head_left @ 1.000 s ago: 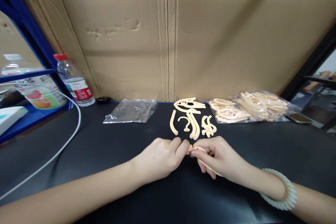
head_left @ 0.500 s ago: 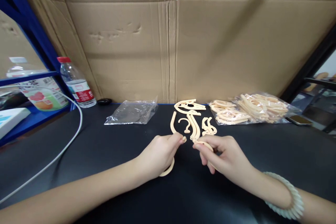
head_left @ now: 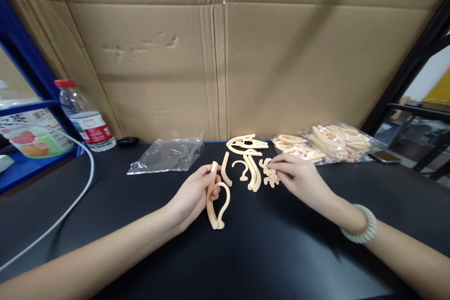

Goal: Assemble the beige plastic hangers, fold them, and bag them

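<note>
My left hand [head_left: 193,194] is closed around a cream plastic piece [head_left: 216,199], a straight bar joined to a curved loop, held just above the black table [head_left: 105,215]. My right hand [head_left: 298,178] reaches forward, its fingertips pinching at a small cream piece [head_left: 269,176] in the loose group of curved cream parts [head_left: 246,164] lying on the table. I cannot tell whether that small piece is lifted. A pale beaded bracelet [head_left: 362,230] circles my right wrist.
Clear bags full of cream parts [head_left: 333,143] lie at the back right, beside a phone [head_left: 385,156]. An empty clear bag [head_left: 168,155] lies left of the loose parts. A water bottle [head_left: 82,117], a white cable [head_left: 70,206], blue shelving and a cardboard wall [head_left: 225,65] border the table.
My hands have separated. The left now holds both joined cream pieces and has moved slightly left. The right has let go and reached forward to the small parts.
</note>
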A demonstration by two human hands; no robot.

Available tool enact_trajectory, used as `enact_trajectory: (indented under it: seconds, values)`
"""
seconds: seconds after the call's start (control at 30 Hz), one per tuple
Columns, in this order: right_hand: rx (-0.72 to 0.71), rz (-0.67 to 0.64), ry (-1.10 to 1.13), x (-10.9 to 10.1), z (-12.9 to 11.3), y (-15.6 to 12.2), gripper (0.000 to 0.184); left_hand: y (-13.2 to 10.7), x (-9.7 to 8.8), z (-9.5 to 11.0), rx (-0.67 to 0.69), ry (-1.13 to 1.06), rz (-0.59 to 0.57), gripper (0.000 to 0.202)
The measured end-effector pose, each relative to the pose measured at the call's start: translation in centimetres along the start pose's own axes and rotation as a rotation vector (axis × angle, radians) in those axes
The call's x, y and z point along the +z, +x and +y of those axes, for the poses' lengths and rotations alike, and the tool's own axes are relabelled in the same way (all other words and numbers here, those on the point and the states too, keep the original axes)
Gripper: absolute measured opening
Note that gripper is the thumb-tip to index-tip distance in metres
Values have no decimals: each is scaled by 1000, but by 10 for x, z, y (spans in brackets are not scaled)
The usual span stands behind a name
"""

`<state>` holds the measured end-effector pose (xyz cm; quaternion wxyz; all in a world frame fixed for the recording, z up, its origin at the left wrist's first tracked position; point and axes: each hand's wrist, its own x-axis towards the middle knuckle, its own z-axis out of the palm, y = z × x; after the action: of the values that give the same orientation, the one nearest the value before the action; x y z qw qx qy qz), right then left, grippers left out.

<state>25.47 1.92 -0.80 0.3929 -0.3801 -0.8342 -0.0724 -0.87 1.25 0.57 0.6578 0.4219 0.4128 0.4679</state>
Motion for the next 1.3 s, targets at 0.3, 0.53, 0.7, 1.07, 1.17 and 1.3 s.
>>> enact_trajectory:
  seconds: [0.3,0.53,0.7,1.07,1.17,1.3]
  values:
    - [66,-297,-62,3,-6,-3,25,0,1,-2,17,-126,90,18]
    - [-52,-141,-38,0,-19,-1,26,-5,5,-3,54,-125,74,15]
    - [-452,-235,-61,1,-58,-4,33,-10,8,-9,79,-110,5,16]
    - [-527,-256,-151,3,-67,-6,17,-22,14,-15,217,188,-65,39]
    - [-447,-224,-124,0,-65,-7,16,-20,5,-18,527,506,-12,61]
    - [-317,-131,-66,1,-59,-9,14,-22,-1,-16,970,1064,-89,55]
